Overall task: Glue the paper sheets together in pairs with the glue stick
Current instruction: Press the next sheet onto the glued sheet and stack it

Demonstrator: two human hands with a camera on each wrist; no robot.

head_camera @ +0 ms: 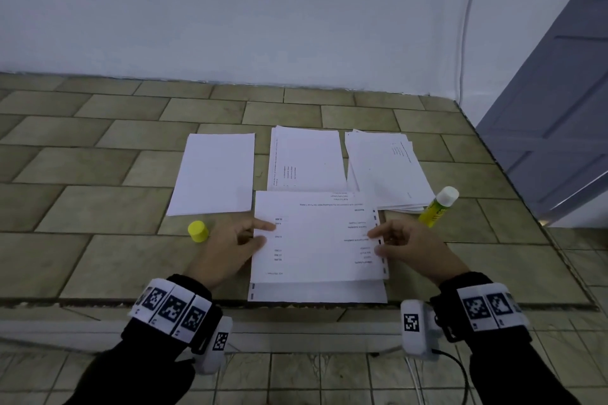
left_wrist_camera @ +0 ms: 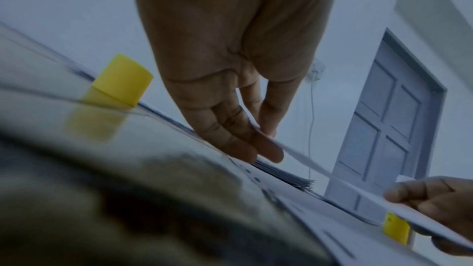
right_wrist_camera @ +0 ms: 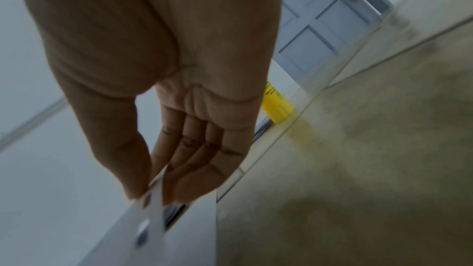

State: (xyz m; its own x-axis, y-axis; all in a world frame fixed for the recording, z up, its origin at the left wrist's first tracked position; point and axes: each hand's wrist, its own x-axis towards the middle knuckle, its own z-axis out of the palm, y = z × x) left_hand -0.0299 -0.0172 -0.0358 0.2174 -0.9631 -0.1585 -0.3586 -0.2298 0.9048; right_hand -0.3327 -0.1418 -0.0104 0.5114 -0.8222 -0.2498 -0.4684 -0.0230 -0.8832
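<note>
Two hands pinch one printed sheet (head_camera: 317,237): left hand (head_camera: 230,248) at its left edge, right hand (head_camera: 408,245) at its right, over another sheet (head_camera: 317,291). Beyond the sheet lie three paper stacks (head_camera: 306,158); the yellow cap (head_camera: 197,231) sits left, the glue stick (head_camera: 439,206) right, on the tiled surface (head_camera: 82,207).

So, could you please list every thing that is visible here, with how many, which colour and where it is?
printed sheet: one, white, held above the bottom sheet, near edge of the floor area
bottom sheet: one, white, flat under the held sheet
paper stacks: three, white, in a row behind the held sheet
glue stick: one, yellow with white end, uncapped, right of the sheets
cap: one, yellow, standing left of the left hand
floor: olive tiles
door: one, grey-blue, far right
cable: one, white, on the wall
left hand: pinches the sheet's left edge
right hand: pinches its right edge
</note>
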